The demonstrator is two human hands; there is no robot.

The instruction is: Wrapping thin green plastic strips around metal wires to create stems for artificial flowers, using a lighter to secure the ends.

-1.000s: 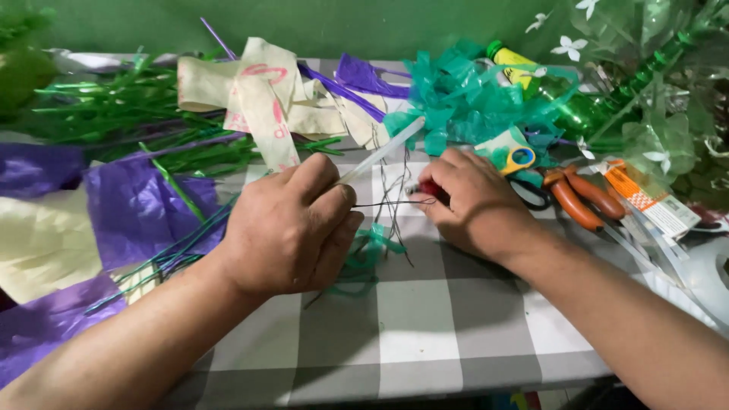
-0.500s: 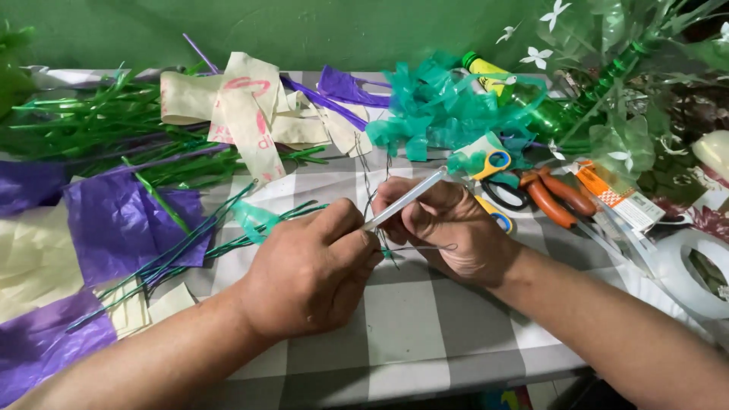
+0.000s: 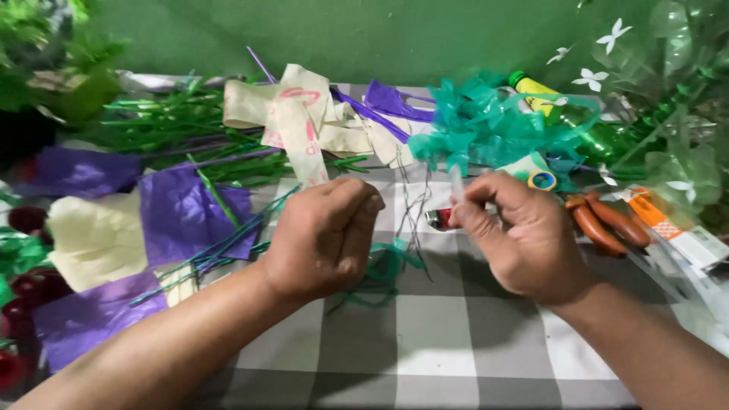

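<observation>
My right hand (image 3: pixel 516 239) pinches a thin, pale translucent stick (image 3: pixel 456 182) and holds it upright above the checked tablecloth (image 3: pixel 425 334). A small red lighter (image 3: pixel 440 219) lies just beside its thumb. My left hand (image 3: pixel 326 235) hovers to the left with its fingers curled into a loose fist; I see nothing in it. Between the two hands several thin dark wires (image 3: pixel 414 209) lie on the cloth. A scrap of teal plastic (image 3: pixel 387 266) lies beneath them.
Orange-handled pliers (image 3: pixel 600 224) and scissors with a yellow and blue handle (image 3: pixel 543 180) lie to the right. A heap of teal plastic pieces (image 3: pixel 486 125) and a green bottle (image 3: pixel 585 129) sit behind. Purple sheets (image 3: pixel 186 212), cream sheets (image 3: pixel 95 235) and green strips (image 3: pixel 167 121) cover the left.
The pale stick has passed from my left hand to my right, which now holds it upright. My hands have drawn apart and the left has closed into a loose fist.
</observation>
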